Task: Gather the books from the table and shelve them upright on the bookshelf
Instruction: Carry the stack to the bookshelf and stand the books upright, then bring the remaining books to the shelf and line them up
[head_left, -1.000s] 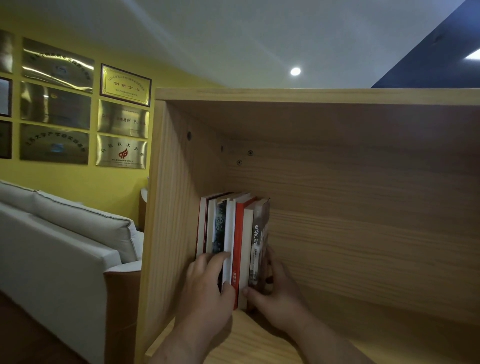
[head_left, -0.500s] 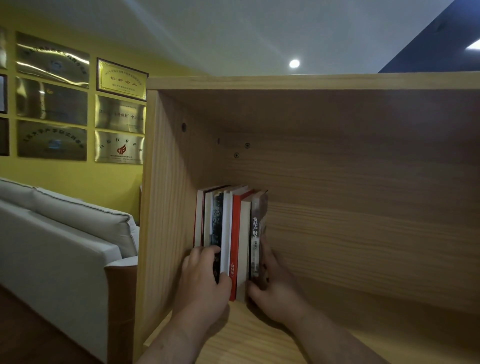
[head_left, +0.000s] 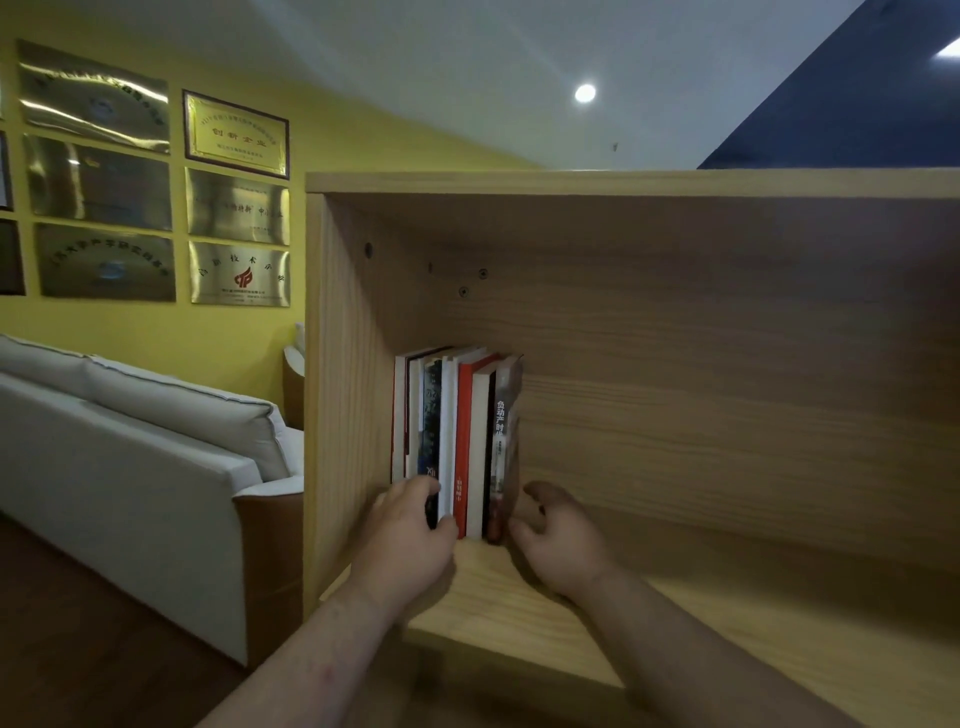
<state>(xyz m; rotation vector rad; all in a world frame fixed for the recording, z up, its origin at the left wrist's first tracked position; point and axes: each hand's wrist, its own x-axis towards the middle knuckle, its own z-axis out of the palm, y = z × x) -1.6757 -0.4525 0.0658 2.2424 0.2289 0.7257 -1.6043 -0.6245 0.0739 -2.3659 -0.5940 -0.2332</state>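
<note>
Several books (head_left: 460, 415) stand upright, pressed into the left corner of a wooden bookshelf (head_left: 727, 405) compartment. The row runs from white and dark spines through a red spine to a dark book with white characters at the right end. My left hand (head_left: 405, 545) covers the bottom of the left spines, fingers curled on them and thumb against the red one. Just right of the last book is my right hand (head_left: 561, 540), cupped with fingers apart and its thumb close to that book's lower edge. The table is out of view.
The shelf board (head_left: 545, 629) stretches bare to the right of the books. A white sofa (head_left: 130, 467) stands left of the bookshelf's side panel. Gold plaques (head_left: 236, 135) hang on the yellow wall above it.
My right hand has come off the side of the last book and opened. My left hand stays on the spines. The camera has pulled back and tilted down a little.
</note>
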